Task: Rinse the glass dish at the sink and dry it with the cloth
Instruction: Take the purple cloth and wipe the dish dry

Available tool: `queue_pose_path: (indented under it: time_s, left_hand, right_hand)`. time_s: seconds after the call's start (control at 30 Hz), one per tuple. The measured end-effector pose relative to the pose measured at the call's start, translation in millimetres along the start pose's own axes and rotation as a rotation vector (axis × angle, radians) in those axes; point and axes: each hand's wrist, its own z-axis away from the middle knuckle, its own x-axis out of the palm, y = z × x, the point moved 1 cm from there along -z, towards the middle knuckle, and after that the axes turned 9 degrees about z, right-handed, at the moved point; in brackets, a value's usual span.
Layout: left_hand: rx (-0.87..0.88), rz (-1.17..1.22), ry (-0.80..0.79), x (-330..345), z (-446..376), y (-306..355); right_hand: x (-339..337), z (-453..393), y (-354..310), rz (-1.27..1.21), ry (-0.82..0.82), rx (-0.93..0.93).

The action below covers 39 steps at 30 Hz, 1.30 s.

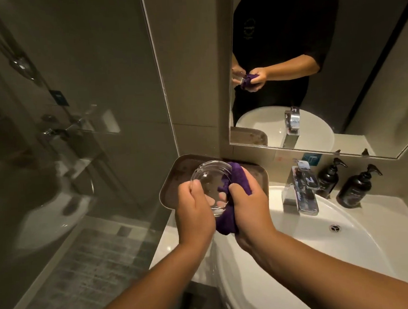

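Both hands up over the left rim of the sink (288,241), left hand (194,215) and right hand (249,209) touching around the glass dish (206,180) and purple cloth (238,176). Just beyond them: brown tray (173,178) with bare surface. Right of the right hand: chrome faucet (299,191) blocks, two black pump bottles (345,185) further right against the wall. Below and right: basin open. Left of the left hand: shower glass panel (86,114), close
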Motion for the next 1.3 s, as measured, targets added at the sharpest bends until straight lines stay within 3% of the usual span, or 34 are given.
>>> queue_pose_path:
  time_s: [0.07,0.23,0.4,0.47,0.6,0.8,0.9,1.0,1.07,1.2,1.3]
  left_hand:
    - [-0.003,0.020,-0.053,-4.5,0.9,-3.8]
    - [-0.110,-0.050,-0.371,-16.2,-23.1,7.3]
    - [0.008,-0.304,-0.626,-18.2,-42.4,27.7]
    - [0.082,-0.322,-0.612,-16.3,-43.4,27.7]
    - [0.113,-0.253,-0.420,-12.4,-44.1,20.2]
    - [-0.009,-0.018,-0.029,3.6,-33.4,13.3]
    - [-0.035,0.070,0.061,9.8,-16.8,11.1]
    - [-0.070,0.056,-0.012,5.1,-15.9,1.3]
    - [-0.085,0.042,-0.142,0.0,-21.6,2.3]
    - [-0.072,-0.020,-0.434,-10.5,-40.3,17.2]
    - [-0.002,-0.119,-0.557,-13.8,-52.8,26.2]
  right_hand:
    - [-4.4,-5.0,-5.2,0.061,-0.050,-0.050]
    - [-26.0,-40.9,-39.8,0.462,-0.224,-0.179]
    - [-33.4,-53.2,-85.8,0.831,-0.611,-0.247]
    - [-28.6,-52.4,-93.5,0.870,-0.663,-0.249]
    - [-27.0,-54.0,-83.2,0.751,-0.515,-0.226]
    - [3.5,-22.5,-23.1,0.099,-0.039,-0.041]
    - [10.2,-14.6,-6.9,-0.012,0.060,0.003]
    - [2.3,-18.9,-11.6,0.055,0.010,-0.028]
    - [-5.6,-27.7,-21.8,0.163,-0.058,-0.090]
    - [-22.0,-47.9,-55.6,0.543,-0.186,-0.242]
    - [-25.2,-49.8,-83.3,0.784,-0.389,-0.313]
